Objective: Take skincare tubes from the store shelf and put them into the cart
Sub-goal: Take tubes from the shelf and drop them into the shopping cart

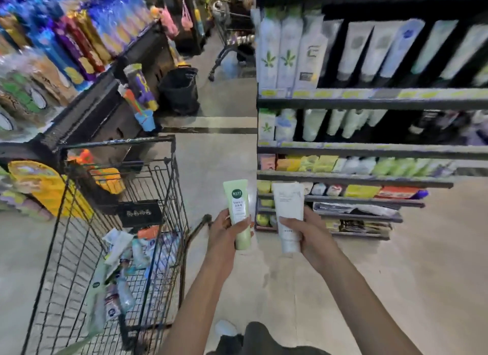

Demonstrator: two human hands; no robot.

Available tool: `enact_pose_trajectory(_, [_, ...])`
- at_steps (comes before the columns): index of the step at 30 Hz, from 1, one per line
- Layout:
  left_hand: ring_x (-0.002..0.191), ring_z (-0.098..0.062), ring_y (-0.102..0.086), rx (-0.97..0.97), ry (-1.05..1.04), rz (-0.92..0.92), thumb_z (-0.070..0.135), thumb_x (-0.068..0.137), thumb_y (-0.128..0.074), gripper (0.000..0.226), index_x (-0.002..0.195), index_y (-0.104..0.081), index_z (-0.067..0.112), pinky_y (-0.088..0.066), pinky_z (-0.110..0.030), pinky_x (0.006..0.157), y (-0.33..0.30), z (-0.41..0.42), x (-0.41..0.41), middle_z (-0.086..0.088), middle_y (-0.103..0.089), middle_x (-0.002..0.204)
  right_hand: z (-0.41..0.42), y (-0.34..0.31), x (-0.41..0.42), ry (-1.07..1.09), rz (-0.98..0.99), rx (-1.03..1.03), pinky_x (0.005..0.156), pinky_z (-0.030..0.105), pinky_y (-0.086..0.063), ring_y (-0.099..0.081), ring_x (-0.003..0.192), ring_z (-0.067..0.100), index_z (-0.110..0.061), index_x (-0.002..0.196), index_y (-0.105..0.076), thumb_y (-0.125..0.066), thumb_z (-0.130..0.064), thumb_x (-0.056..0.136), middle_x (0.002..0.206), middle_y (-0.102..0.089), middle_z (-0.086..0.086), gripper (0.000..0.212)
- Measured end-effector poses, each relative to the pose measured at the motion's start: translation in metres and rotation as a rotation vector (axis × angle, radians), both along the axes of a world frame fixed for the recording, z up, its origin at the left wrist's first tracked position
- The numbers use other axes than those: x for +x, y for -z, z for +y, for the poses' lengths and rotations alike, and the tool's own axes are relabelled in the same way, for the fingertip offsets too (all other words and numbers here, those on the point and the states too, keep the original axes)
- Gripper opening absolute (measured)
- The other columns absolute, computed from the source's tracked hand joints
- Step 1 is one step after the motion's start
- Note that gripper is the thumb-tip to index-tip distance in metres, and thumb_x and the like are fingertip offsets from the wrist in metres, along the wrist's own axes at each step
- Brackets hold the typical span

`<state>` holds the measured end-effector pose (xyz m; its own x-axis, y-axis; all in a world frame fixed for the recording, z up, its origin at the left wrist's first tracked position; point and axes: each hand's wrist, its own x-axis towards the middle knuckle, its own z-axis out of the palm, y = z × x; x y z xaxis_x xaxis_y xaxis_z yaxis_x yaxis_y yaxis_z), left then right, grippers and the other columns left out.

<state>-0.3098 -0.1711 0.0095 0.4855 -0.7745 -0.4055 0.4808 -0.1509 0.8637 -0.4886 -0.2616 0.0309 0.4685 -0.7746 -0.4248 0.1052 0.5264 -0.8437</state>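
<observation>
We are holding a green tube (239, 212) upright in our left hand (224, 229) and a white tube (288, 214) in our right hand (303, 233), fingers wrapping each, with the cart (169, 185) standing at nine o'clock.

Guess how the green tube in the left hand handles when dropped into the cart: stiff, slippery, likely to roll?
The green tube is probably light: the left hand holds it upright by its lower half alone. Its flat crimped end suggests soft walls and little rolling. It may slide among the tubes lying loose in the cart.

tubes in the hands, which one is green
The green tube in the left hand, nearer the cart; the right hand holds a white tube.
</observation>
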Motion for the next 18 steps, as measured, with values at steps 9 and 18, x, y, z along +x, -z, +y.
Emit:
enact_pose_trajectory(9, [0.097, -0.027, -0.069, -0.021, 0.142, -0.058, -0.003, 0.079, -0.079, 0.047, 0.122, -0.066, 0.01, -0.055, -0.044, 0.086, -0.007, -0.034, -0.12, -0.014, -0.075, 0.113, -0.009, -0.001, -0.134, 0.163, 0.005, 0.021, 0.089, 0.045, -0.054, -0.071, 0.108, 0.03, -0.02, 0.129, -0.065, -0.075, -0.002, 0.085, 0.119, -0.075, 0.008, 0.048])
enact_pose_trajectory(18, [0.106, -0.034, -0.071, -0.002, 0.194, -0.141, 0.009, 0.069, -0.085, 0.052, 0.118, -0.066, 0.014, -0.056, -0.048, 0.087, -0.007, -0.066, -0.187, -0.014, -0.073, 0.113, -0.025, 0.005, -0.213, 0.211, 0.034, 0.008, 0.077, 0.038, -0.055, -0.073, 0.096, 0.027, -0.013, 0.131, -0.064, -0.074, -0.002, 0.086, 0.117, -0.075, 0.014, 0.047])
